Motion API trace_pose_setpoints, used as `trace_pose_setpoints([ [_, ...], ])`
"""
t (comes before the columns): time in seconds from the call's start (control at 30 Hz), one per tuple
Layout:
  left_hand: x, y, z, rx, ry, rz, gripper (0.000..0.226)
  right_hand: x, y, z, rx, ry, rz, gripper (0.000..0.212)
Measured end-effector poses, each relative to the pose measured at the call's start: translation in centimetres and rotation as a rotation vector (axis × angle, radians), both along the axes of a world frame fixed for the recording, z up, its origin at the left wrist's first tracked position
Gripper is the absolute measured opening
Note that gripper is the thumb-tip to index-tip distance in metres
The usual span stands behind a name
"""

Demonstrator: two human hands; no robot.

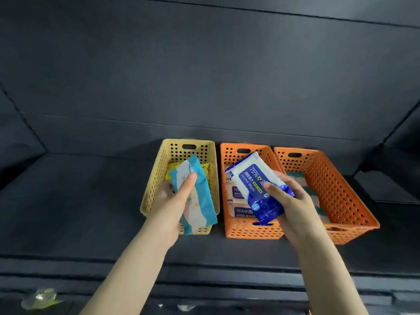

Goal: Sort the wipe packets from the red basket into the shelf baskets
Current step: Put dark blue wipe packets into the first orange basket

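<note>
**Teal-and-white packet [198, 201] and blue alcohol-wipe packet [254, 178] held above shelf baskets**

Left hand [171, 206] grips the teal-and-white packet, thumb on top, above the yellow basket [150, 192], which holds a yellow packet [204, 166]. Right hand [294, 206] grasps the blue alcohol-wipe packet over the middle orange basket [250, 231]; matching packets [241, 211] lie inside. Right orange basket [341, 196]: contents partly hidden.

A teal-white packet [197, 198] in left hand [171, 206] above yellow basket [154, 178], blue packet [254, 178] in right hand [294, 206] above middle orange basket [250, 231].

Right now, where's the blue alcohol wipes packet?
The blue alcohol wipes packet is in the right hand, over the middle orange basket; head view, right of centre.
</note>
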State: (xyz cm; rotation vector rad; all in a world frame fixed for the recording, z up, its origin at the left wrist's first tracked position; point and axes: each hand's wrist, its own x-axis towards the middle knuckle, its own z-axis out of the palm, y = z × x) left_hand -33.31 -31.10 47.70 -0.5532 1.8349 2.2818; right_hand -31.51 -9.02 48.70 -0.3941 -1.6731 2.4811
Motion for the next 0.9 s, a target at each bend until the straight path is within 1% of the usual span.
trace_pose_setpoints([
  [0.03, -1.2, 0.4, -0.3, -0.003, -0.008, 0.02, 0.064, -1.3, 0.6, -0.1, -0.009, -0.02, 0.003, 0.031],
  [0.07, -2.1, 0.6, -0.4, 0.001, -0.014, 0.039, 0.062, -2.2, 1.1, -0.2, -0.01, -0.03, -0.016, 0.03],
  [0.13, -3.9, 1.0, -0.7, 0.006, -0.05, 0.078, 0.049, -3.8, 2.0, -0.4, 0.039, -0.042, -0.095, 0.027],
  [0.17, -4.8, 1.1, -1.0, -0.003, -0.088, 0.101, 0.046, -4.6, 2.6, -0.6, 0.088, -0.057, -0.138, 0.026],
  [0.23, -6.6, 1.5, -1.4, 0.005, -0.153, 0.129, 0.049, -6.1, 3.9, -1.0, 0.224, -0.101, -0.181, 0.026],
  [0.27, -7.5, 1.6, -1.5, 0.031, -0.168, 0.146, 0.047, -7.0, 4.4, -1.3, 0.295, -0.123, -0.178, 0.028],
  [0.33, -8.8, 1.7, -1.6, 0.107, -0.176, 0.184, 0.034, -8.6, 5.1, -2.1, 0.458, -0.199, -0.117, 0.027],
  [0.43, -10.3, 1.4, -2.3, 0.235, -0.189, 0.193, 0.015, -11.0, 4.4, -3.7, 0.789, -0.333, 0.01, 0.019],
  [0.5, -11.1, 1.1, -2.7, 0.265, -0.19, 0.177, 0.009, -12.3, 3.6, -4.9, 0.876, -0.402, 0.033, 0.02],
  [0.57, -11.9, 0.7, -2.8, 0.286, -0.178, 0.17, 0.017, -13.5, 3.0, -6.0, 0.906, -0.454, 0.06, 0.022],
  [0.67, -13.1, -0.1, -3.2, 0.283, -0.147, 0.135, 0.029, -14.7, 2.5, -7.5, 0.882, -0.479, 0.078, 0.02],
  [0.77, -13.5, -0.6, -3.7, 0.298, -0.159, 0.109, 0.034, -14.9, 2.2, -7.6, 1.028, -0.458, 0.206, 0.022],
  [0.83, -13.7, -0.7, -4.0, 0.348, -0.192, 0.101, 0.036, -14.7, 2.5, -7.8, 1.06, -0.471, 0.26, 0.03],
  [0.9, -13.8, -0.7, -4.2, 0.386, -0.209, 0.096, 0.039, -14.5, 2.7, -8.0, 1.073, -0.472, 0.268, 0.033],
])
